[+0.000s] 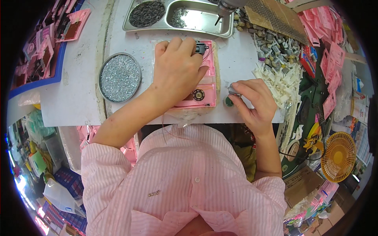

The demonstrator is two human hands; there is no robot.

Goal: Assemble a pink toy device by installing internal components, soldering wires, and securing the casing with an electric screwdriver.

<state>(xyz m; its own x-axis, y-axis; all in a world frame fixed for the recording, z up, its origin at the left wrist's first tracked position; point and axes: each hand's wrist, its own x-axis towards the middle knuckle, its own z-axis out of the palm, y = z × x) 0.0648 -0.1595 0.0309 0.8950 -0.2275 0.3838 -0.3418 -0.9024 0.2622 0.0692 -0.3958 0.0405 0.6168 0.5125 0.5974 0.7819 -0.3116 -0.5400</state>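
Observation:
A pink plastic housing (210,94) lies on a pad (217,70) in front of me. My left hand (177,65) is over it, palm down with curled fingers. The fingertips close on a small dark motor-like block (201,48) at the housing's far end; the hand partly hides both. A round black-and-gold part (198,94) sits in the near end of the housing. To the right, my right hand (256,100) pinches a small silvery motor (234,90) between thumb and fingers. Just below that motor is a small green-topped round item (228,102).
A round tin of small screws (120,78) stands at left. Behind the housing is a steel tray (193,29) of dark small parts, under a driver tip (217,20). Small motors (271,49) and white plastic pieces (279,80) are heaped at right. A thin wire (163,128) hangs toward my lap.

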